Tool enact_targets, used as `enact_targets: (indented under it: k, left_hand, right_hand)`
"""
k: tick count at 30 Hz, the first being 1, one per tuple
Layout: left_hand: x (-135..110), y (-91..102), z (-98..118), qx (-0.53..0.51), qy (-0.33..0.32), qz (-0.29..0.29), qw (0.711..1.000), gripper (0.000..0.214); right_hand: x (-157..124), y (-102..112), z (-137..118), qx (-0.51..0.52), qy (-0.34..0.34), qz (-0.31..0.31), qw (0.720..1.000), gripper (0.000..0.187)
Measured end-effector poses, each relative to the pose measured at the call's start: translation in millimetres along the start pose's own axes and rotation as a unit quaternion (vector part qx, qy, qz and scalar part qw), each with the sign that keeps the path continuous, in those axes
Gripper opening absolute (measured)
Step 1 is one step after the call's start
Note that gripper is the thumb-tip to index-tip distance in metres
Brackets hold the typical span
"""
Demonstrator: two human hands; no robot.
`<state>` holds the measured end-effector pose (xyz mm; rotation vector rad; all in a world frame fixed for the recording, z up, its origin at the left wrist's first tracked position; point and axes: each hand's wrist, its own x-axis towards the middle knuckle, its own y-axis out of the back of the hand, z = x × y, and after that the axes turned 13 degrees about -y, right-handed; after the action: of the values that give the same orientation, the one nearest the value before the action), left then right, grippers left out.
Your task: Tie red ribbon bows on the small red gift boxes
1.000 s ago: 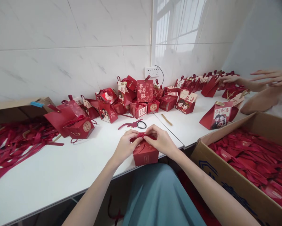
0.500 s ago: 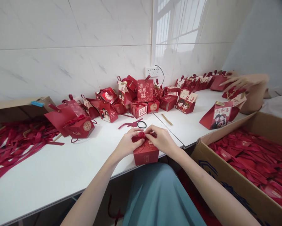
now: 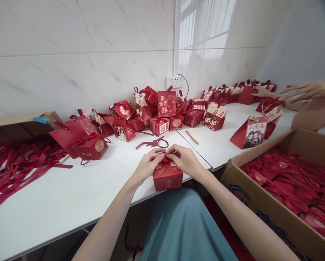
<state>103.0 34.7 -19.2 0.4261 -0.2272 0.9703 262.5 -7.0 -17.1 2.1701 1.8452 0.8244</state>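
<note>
A red gift box (image 3: 167, 179) with gold print stands at the table's front edge, close to my lap. On its top, my left hand (image 3: 148, 165) pinches a red ribbon (image 3: 165, 158) between thumb and fingers. My right hand (image 3: 184, 158) pinches the same ribbon from the other side, the fingertips of both hands nearly meeting. Part of the box top is hidden by the fingers. Just beyond my hands lie a black hair tie (image 3: 162, 143) and a loose piece of dark red ribbon (image 3: 148, 144).
Several red gift boxes (image 3: 167, 105) are heaped along the wall. To the left is an open box of ribbons (image 3: 29, 159); to the right, a cardboard carton (image 3: 233, 174) full of red pieces. A co-worker's hands (image 3: 306, 92) reach in at the right. A gold strip (image 3: 191, 137) lies on the table.
My fingers have shifted slightly on the ribbon, and more of the box top shows between my hands. The co-worker's near hand has lifted away to the right.
</note>
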Motion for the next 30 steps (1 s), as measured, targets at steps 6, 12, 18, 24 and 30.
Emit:
enact_targets:
  k: [6, 12, 18, 24, 30]
  left_hand:
    - [0, -0.1, -5, 0.005, -0.012, 0.023, 1.000, 0.029]
    - [-1, 0.1, -9, -0.026, -0.009, 0.032, 0.999, 0.028]
    - [-2, 4.7, -8, -0.009, -0.015, 0.013, 1.000, 0.034]
    - [-5, 18.5, 3, 0.103, -0.030, 0.001, 0.994, 0.034]
    - [-16, 13.3, 25, 0.267, -0.016, 0.056, 0.962, 0.022]
  right_hand:
    - [-8, 7, 3, -0.065, 0.143, 0.046, 0.987, 0.008]
    - [-16, 9, 4, -0.163, 0.177, 0.054, 0.969, 0.006]
    - [-12, 6, 0, -0.190, 0.196, 0.066, 0.960, 0.013]
    - [-11, 24, -5, -0.278, 0.210, 0.056, 0.935, 0.013]
    - [-19, 38, -6, -0.352, 0.221, 0.058, 0.908, 0.014]
